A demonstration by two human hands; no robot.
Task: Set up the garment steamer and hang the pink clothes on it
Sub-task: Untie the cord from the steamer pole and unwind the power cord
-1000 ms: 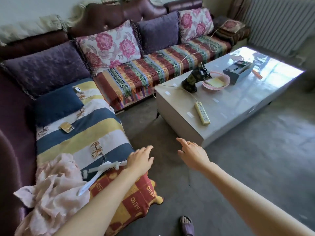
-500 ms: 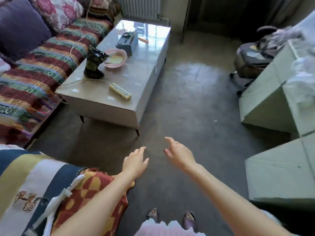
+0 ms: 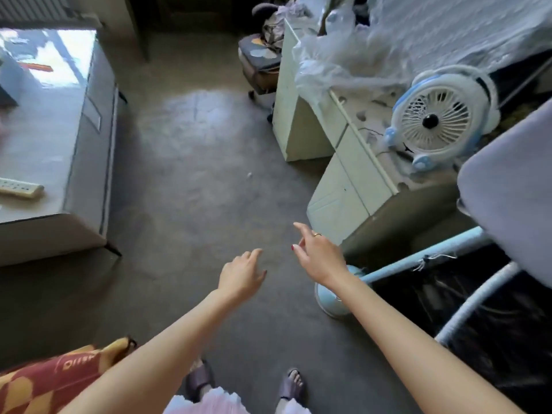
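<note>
1. Steamer parts are lying low at the right: a pale blue round base (image 3: 331, 300) on the floor, a pale blue pole (image 3: 418, 259) running tilted from it up to the right, and a white hose (image 3: 475, 303) curving over a dark patch. I'm judging these to be the garment steamer, not yet stood up.
2. Pink clothes are not showing from where I'm watching, so I can't place them.
3. My right hand (image 3: 318, 258) is hovering over the floor just above the base, fingers spread and relaxed, holding nothing. My left hand (image 3: 242, 276) is hanging beside it, fingers loosely bent, also holding nothing.
4. Risk: I'm reaching toward a pole that is leaning, so grabbing it one-handed could be swinging the base around or tipping it.
5. Risk: the hose is trailing loose near the base and could be snagging as the pole comes upright.
6. Risk: a string (image 3: 430, 259) is dangling off the pole and could be catching my fingers.
7. Risk: the grey padded board (image 3: 507, 204) is overhanging the pole's upper end, so lifting could be knocking into it.
8. Risk: the white cabinet (image 3: 343, 186) with the small fan (image 3: 436, 121) is standing close behind; a swinging pole could be striking them.
9. Risk: my slippered feet (image 3: 245, 383) are standing near; stepping in could mean tripping on the base.
</note>
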